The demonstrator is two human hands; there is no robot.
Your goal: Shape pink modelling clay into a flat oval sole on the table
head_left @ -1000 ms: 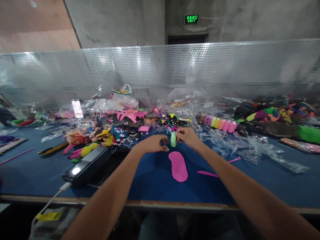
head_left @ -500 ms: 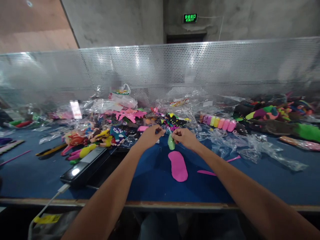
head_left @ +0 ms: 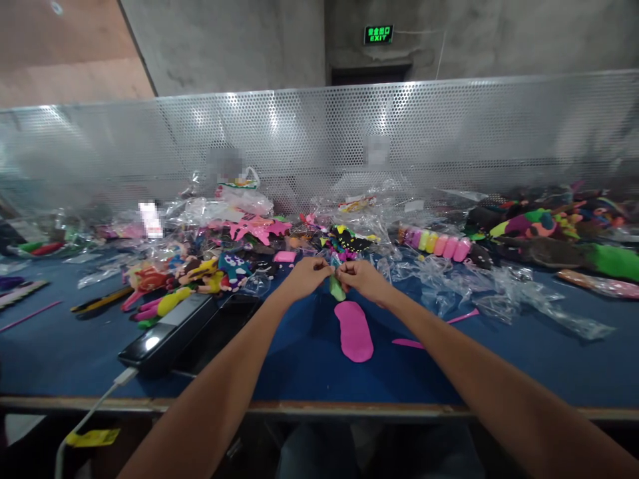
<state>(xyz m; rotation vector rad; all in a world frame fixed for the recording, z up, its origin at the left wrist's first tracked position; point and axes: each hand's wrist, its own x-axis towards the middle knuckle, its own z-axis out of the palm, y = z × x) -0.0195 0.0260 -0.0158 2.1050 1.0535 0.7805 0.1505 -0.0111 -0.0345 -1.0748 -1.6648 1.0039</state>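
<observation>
Both my hands meet over the middle of the table around a small clear packet of light green clay. My left hand is closed, its thumb and forefinger pinching at the packet's upper left edge. From the other side my right hand pinches the packet's upper right part, its fingers curled. The packet hangs down between them, slightly tilted. Just below it a flat, elongated piece of pink clay lies on the blue tabletop. A pink modelling knife lies partly under my right forearm.
To the left lie a black power bank with a white cable and a dark phone. Colourful clay figures and clear plastic wrappers crowd the back. A row of coloured clay packs lies right. A perforated metal screen stands behind.
My left hand has moved right and slightly down, bringing its fingertips to the top of the green clay packet. The packet has shifted slightly left and tilted.
</observation>
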